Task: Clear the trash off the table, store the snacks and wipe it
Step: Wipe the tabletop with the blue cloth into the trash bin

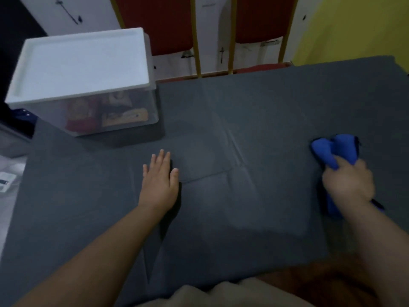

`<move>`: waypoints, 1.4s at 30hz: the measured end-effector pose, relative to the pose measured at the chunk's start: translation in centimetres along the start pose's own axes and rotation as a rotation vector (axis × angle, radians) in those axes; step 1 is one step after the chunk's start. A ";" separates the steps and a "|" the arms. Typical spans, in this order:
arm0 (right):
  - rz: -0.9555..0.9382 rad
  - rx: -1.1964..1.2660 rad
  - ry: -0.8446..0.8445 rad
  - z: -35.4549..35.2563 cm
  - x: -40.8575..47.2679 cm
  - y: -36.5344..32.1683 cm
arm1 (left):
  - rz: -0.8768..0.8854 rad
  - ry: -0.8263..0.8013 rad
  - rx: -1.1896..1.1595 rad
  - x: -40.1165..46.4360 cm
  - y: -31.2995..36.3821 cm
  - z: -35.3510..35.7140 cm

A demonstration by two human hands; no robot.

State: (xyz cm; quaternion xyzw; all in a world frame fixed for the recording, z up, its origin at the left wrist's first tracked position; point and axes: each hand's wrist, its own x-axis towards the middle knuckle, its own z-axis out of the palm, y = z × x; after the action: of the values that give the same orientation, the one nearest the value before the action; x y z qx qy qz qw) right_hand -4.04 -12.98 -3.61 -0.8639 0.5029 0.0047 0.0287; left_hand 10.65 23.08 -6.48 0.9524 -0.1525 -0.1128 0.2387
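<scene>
A grey cloth covers the table [254, 111]. My left hand [159, 183] lies flat on it near the middle, fingers straight. My right hand [348, 181] grips a bunched blue cloth [332, 151] and holds it on the table's right side. A clear plastic box [141, 116] with a white lid [81, 65] stands closed at the table's far left corner, with red and yellow snack packets [106, 114] showing through its wall.
Two red chairs with gold frames [197, 38] stand just behind the table's far edge. A yellow wall is at the far right. Floor and small white items show past the table's left edge.
</scene>
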 end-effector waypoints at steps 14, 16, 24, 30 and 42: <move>-1.238 -0.021 -0.117 2.8 -19.0 -22.1 | -0.160 0.209 -0.127 -0.5 -7.0 -3.6; -1.321 -0.025 -0.115 3.2 -19.5 -19.4 | -0.140 0.197 -0.134 0.2 -7.3 -4.1; -0.592 -0.074 -0.002 1.7 -5.4 -11.8 | -0.058 0.082 -0.096 1.5 -7.8 -3.7; -0.270 -0.089 0.040 1.9 -5.1 -18.8 | 0.092 -0.050 -0.036 3.5 -5.0 -2.8; -0.641 -0.016 -0.096 2.3 -12.2 -10.6 | 0.133 -0.140 0.020 7.1 0.7 0.0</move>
State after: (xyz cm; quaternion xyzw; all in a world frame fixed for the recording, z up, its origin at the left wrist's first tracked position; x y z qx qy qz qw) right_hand -0.84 3.00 -4.96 -0.9772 0.2033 0.0401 0.0456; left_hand 17.03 20.08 -7.13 0.9323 -0.2329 -0.1614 0.2249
